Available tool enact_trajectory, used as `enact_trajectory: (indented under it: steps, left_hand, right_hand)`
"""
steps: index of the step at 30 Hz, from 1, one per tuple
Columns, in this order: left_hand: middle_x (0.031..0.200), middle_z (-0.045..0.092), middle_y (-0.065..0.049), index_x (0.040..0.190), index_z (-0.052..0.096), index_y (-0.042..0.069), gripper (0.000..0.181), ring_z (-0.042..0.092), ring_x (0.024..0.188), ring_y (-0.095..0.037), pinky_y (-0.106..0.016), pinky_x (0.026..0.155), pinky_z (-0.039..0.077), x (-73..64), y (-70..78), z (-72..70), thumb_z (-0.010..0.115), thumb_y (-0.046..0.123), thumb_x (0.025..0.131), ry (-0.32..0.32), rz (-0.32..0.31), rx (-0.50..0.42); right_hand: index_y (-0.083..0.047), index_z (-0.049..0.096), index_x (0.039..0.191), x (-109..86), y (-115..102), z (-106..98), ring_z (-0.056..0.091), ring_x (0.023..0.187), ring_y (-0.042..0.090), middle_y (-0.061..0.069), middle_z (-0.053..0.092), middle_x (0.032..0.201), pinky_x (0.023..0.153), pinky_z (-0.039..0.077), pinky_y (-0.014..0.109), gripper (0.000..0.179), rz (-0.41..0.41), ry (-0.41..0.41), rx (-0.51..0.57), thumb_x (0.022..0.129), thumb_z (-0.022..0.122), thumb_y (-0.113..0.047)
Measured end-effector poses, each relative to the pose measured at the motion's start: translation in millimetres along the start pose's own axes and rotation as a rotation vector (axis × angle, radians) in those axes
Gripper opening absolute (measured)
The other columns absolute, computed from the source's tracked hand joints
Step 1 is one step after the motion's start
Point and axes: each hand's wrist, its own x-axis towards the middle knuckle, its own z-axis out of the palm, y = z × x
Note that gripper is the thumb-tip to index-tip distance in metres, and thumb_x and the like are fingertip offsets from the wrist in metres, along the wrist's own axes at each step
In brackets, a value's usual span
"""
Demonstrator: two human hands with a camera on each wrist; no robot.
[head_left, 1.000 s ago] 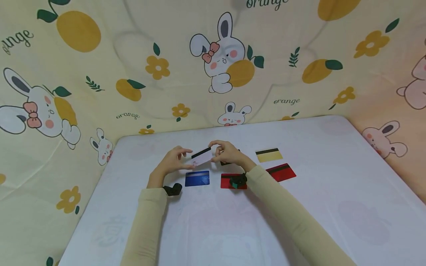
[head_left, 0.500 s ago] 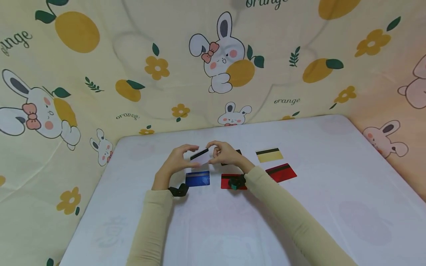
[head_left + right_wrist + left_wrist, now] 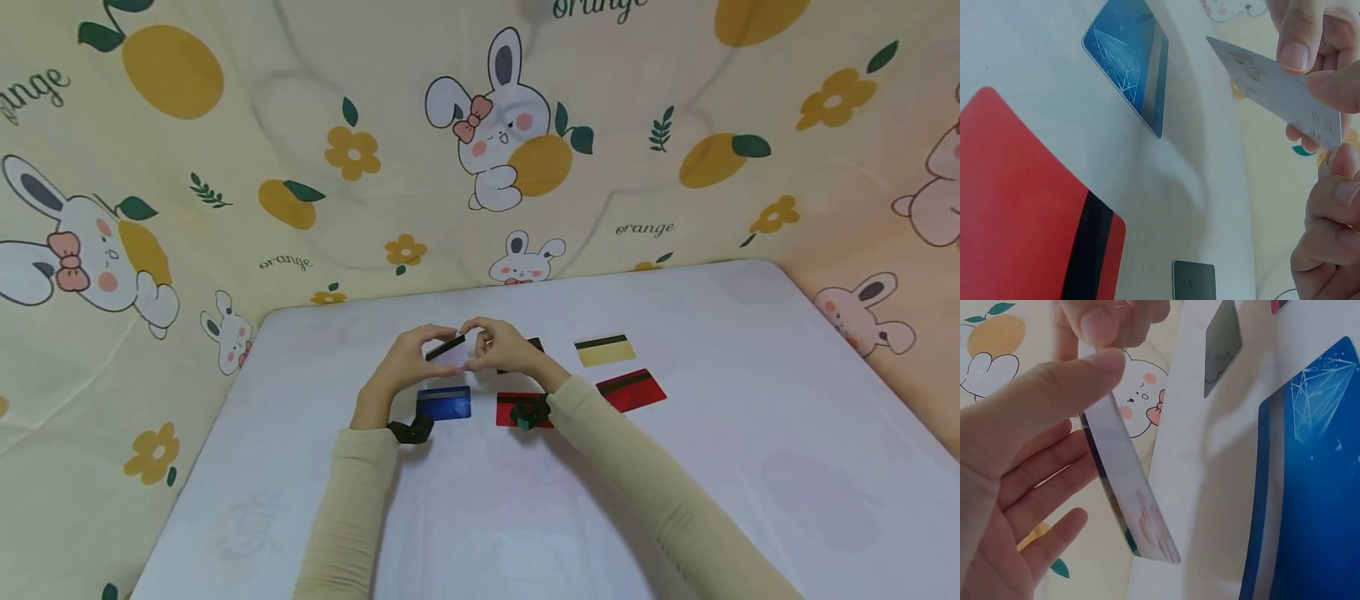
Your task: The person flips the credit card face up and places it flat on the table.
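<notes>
A white bank card [image 3: 450, 353] with a dark stripe is held up between both hands above the table. My left hand [image 3: 405, 360] grips it, thumb [image 3: 1079, 384] across one face and fingers behind. Opposite, my right hand [image 3: 510, 346] pinches the card's end with thumb [image 3: 1338, 90] and index finger, its other fingers [image 3: 1329, 244] curled. The right wrist view shows pale print and a chip on the white face. Just below the hands lies a blue card [image 3: 444, 404]. A dark card [image 3: 536, 343] is partly hidden behind my right hand.
On the white table [image 3: 480, 517] a red card [image 3: 506, 408] lies partly covered by the right wrist camera. Farther right are another red card [image 3: 633, 389] and a gold card [image 3: 605, 352]. A patterned cloth [image 3: 420, 183] hangs behind the table's far edge.
My left hand has moved right along the white card toward my right hand, its fingers now overlapping more of the card. The card has shifted slightly left; the cards on the table stay put.
</notes>
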Motion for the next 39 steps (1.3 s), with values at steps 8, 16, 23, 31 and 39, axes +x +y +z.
enact_trajectory:
  steps: [8, 16, 23, 31, 39]
  left_hand:
    - [0.125, 0.066, -0.015, 0.124, 0.063, 0.004, 0.057, 0.06, 0.118, -0.031, -0.052, 0.106, 0.044, -1.1, 1.9, 0.2, 0.084, 0.019, 0.073, 0.007, 0.004, 0.003]
    - [0.124, 0.066, -0.016, 0.123, 0.063, 0.003, 0.055, 0.061, 0.117, -0.032, -0.049, 0.104, 0.046, -3.4, 1.1, -2.8, 0.083, 0.017, 0.074, 0.045, 0.048, -0.006]
    - [0.126, 0.065, -0.018, 0.127, 0.061, 0.002, 0.058, 0.06, 0.118, -0.033, -0.049, 0.106, 0.045, -6.2, -4.3, -4.2, 0.083, 0.014, 0.074, 0.094, 0.037, -0.06]
    - [0.129, 0.062, -0.019, 0.13, 0.058, 0.002, 0.057, 0.058, 0.122, -0.033, -0.047, 0.109, 0.043, -7.6, -9.0, -4.9, 0.079, 0.01, 0.078, 0.141, 0.022, -0.19]
    - [0.133, 0.059, -0.02, 0.132, 0.056, 0.002, 0.057, 0.054, 0.127, -0.034, -0.045, 0.112, 0.04, -8.8, -4.3, -8.2, 0.077, 0.007, 0.079, 0.182, 0.013, -0.332]
  right_hand:
    - [-0.002, 0.05, 0.124, -1.7, 1.9, 0.7, 0.038, 0.046, 0.005, -0.006, 0.048, 0.061, 0.048, 0.036, 0.021, 0.053, 0.016, -0.004, 0.066, 0.077, 0.075, -0.001]
    - [-0.003, 0.05, 0.131, -3.3, 1.1, 1.9, 0.041, 0.049, 0.006, -0.005, 0.052, 0.064, 0.051, 0.038, 0.022, 0.06, 0.015, 0.009, 0.121, 0.077, 0.075, -0.002]
    - [-0.001, 0.046, 0.136, -4.5, 6.0, 6.5, 0.039, 0.049, 0.006, -0.007, 0.051, 0.064, 0.047, 0.035, 0.021, 0.064, 0.036, 0.029, 0.212, 0.078, 0.075, -0.002]
    - [-0.002, 0.047, 0.137, -6.9, 6.4, 9.9, 0.038, 0.047, 0.005, -0.008, 0.052, 0.065, 0.046, 0.032, 0.021, 0.06, 0.066, 0.05, 0.291, 0.082, 0.072, -0.005]
    - [-0.007, 0.049, 0.138, -7.0, 7.8, 14.9, 0.041, 0.054, 0.007, -0.009, 0.054, 0.069, 0.051, 0.035, 0.022, 0.059, 0.153, 0.046, 0.341, 0.084, 0.072, -0.01]
